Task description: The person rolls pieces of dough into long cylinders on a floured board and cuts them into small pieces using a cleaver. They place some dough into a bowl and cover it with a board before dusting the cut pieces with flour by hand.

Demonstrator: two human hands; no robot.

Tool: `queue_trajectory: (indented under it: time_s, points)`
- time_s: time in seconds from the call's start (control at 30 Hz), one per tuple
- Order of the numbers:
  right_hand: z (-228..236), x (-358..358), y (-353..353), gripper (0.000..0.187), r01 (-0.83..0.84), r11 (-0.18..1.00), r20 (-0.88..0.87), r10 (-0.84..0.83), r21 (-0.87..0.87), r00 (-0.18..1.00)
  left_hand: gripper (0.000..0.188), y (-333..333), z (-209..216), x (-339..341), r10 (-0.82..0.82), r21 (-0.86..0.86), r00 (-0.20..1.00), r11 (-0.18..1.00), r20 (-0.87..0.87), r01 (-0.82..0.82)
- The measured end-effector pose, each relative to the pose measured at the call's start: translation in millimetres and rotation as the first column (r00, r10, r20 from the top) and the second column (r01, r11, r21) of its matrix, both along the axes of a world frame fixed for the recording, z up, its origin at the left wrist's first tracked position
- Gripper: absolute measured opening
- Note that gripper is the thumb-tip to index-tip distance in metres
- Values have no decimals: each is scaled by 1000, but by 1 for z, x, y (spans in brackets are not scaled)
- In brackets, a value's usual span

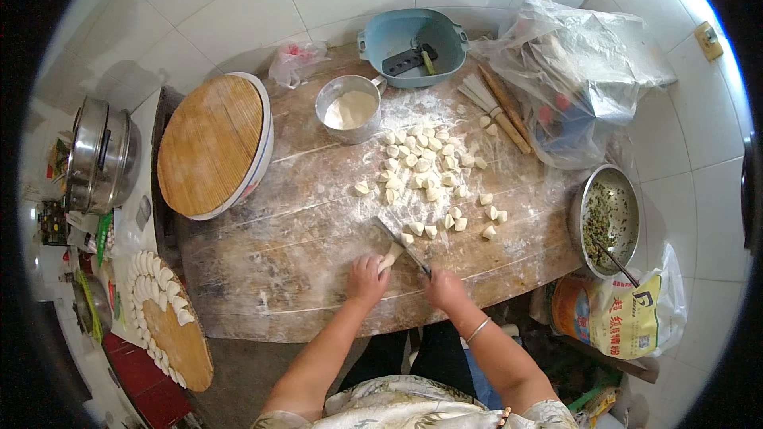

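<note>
Head view, checked from my remote station: a dough roll (390, 257) lies near the front edge of the floured wooden table (278, 270). I find the left hand (367, 278) closed around its near end, fingers curled. The right hand (445, 289) is clamped on the handle of a knife (391, 232), whose blade slants across the roll's far end; I cannot tell whether the edge touches. The hands are apart, just beside each other. Beyond the blade I record many cut dough pieces (430, 179), scattered in loose flour. Behind them stand a metal pot (366, 132) holding flour and a blue-green basin (373, 44). At the table's right sits a metal bowl (579, 226) of chopped green filling (602, 218). Far left, I note folded dumplings (146, 289) on a round board (191, 353).
</note>
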State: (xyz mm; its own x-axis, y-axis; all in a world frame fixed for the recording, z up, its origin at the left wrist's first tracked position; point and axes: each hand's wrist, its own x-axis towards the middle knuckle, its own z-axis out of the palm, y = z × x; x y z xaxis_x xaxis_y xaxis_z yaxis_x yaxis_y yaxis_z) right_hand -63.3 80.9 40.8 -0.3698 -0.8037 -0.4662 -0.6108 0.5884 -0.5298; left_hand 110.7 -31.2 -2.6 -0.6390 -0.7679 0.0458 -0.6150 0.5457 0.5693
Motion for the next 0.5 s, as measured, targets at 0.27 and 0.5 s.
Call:
queue_trajectory:
  time_s: [0.27, 0.5]
  points:
    - [17, -17, 0, 26, 71, 994, 48, -68, -80, 997, 24, -27, 16, -24, 135, 96, 987, 985, 91, -144]
    - [21, -11, 1, 22, -58, 998, 21, 58, 3, 998, 21, -26, 11, -11, 185, 43, 983, 982, 2, -185]
